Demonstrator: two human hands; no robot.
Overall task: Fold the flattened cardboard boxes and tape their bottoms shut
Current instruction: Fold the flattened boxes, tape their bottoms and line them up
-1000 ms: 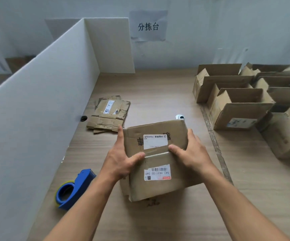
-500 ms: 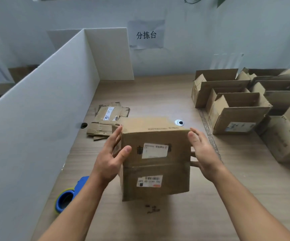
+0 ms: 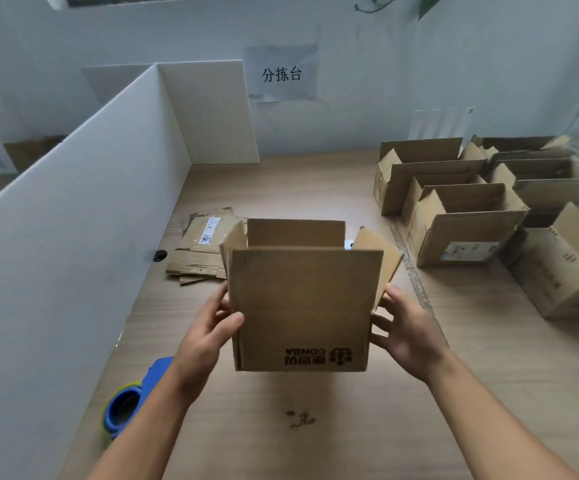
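I hold an erected cardboard box (image 3: 298,306) above the wooden table (image 3: 367,427), its open flaps pointing up and away and a printed side facing me upside down. My left hand (image 3: 208,336) grips its left side, thumb on the front face. My right hand (image 3: 407,332) holds its right side with fingers spread along the edge. A small stack of flattened cardboard boxes (image 3: 201,251) lies on the table behind the box to the left. A blue tape dispenser (image 3: 132,400) with yellowish tape sits at the lower left, partly hidden by my left forearm.
Several erected open boxes (image 3: 461,216) stand crowded at the right back of the table. A white partition wall (image 3: 73,254) runs along the left side and turns at the back. A paper sign (image 3: 281,74) hangs on the wall. Small dark marks (image 3: 300,419) lie on the tabletop.
The box has been turned over and lifted: the labelled bottom that faced me now points down and away, and the open flaps are up. Both hands shifted to the sides.
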